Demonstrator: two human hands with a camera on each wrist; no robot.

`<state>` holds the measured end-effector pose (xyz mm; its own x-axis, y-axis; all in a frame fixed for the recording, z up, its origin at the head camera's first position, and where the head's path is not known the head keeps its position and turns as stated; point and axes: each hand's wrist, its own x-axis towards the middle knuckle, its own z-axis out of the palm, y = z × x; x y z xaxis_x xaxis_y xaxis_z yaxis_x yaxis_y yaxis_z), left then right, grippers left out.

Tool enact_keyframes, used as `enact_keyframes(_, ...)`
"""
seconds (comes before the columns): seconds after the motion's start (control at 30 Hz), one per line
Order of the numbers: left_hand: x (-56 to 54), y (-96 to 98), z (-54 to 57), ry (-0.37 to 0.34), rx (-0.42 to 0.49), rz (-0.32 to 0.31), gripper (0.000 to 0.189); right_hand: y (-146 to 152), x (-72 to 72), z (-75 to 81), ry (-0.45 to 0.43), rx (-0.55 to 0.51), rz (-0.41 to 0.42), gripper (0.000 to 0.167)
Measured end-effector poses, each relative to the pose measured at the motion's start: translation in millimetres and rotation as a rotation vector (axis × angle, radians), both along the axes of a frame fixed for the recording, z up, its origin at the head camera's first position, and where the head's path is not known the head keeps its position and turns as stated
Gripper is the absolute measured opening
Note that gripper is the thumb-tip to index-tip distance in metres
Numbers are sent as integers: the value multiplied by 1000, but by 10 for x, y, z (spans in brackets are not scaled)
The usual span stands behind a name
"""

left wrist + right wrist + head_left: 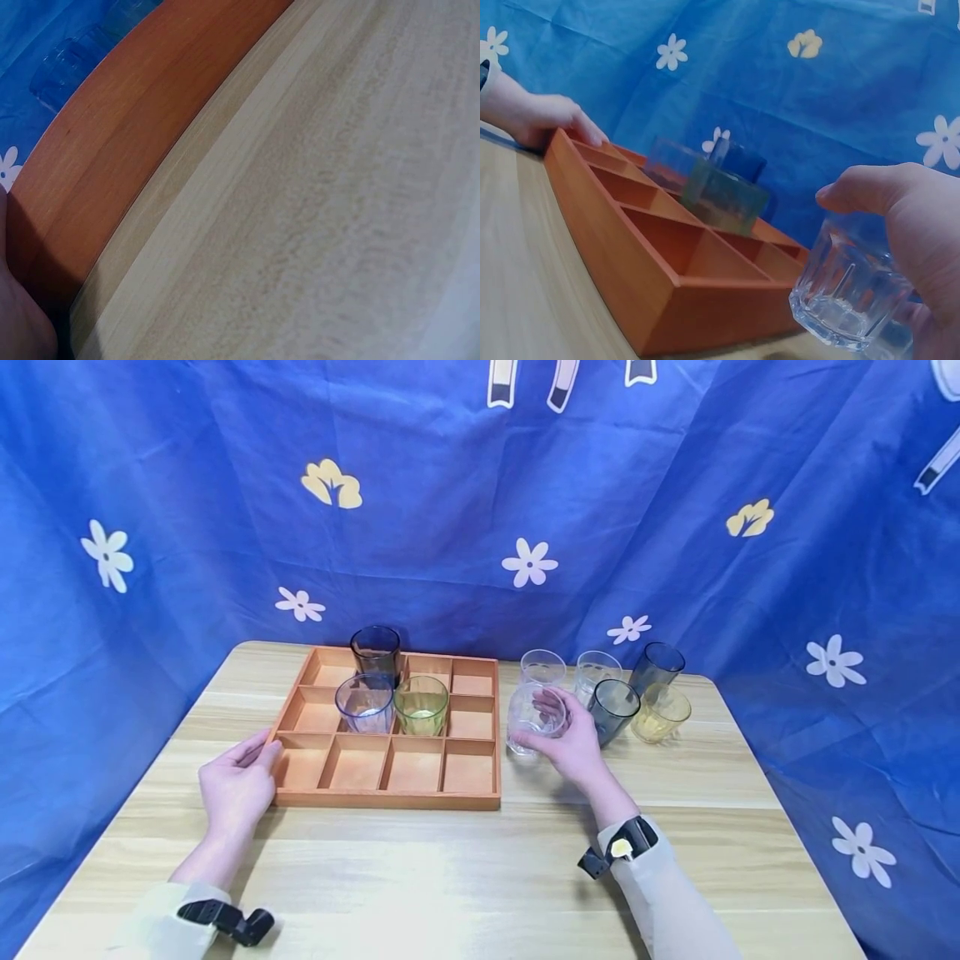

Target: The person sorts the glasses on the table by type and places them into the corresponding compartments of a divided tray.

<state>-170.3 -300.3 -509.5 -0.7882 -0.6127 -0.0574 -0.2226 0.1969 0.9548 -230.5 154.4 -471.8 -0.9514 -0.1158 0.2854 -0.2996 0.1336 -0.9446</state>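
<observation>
My right hand (573, 739) grips a clear glass (847, 300) round its side, just to the right of the divided wooden tray (457, 802). Thumb and fingers lie on opposite sides of the glass. At the tray's front left corner my left hand (238, 781) holds the side wall, thumb at the rim. Three glasses stand in tray compartments: a black one (377, 647) in the back row, with a blue-tinted glass (365, 703) and a green glass (422, 703) side by side in the middle row. The front-row compartments hold nothing.
Behind the held glass stand two clear glasses, one left (543, 667) and one right (597, 672). Right of my hand are a dark grey glass (617, 706), a taller dark glass (657, 664) and a yellow glass (661, 714). A blue curtain (420, 527) hangs behind the wooden table (420, 877).
</observation>
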Motion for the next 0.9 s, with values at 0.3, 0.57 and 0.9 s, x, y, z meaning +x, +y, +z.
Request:
enact_keyframes(0.3, 20, -10, -13, 5, -8, -1, 38, -205, 92, 157, 20, -26, 94, 89)
enact_keyframes(0.57, 23, 5, 25, -30, -59, -17, 40, -383, 149, 224, 32, 43, 109, 89)
enact_keyframes(0.9, 23, 13, 55, -5, -94, -39, 37, -649, 245, 295, 27, -4, 188, 88)
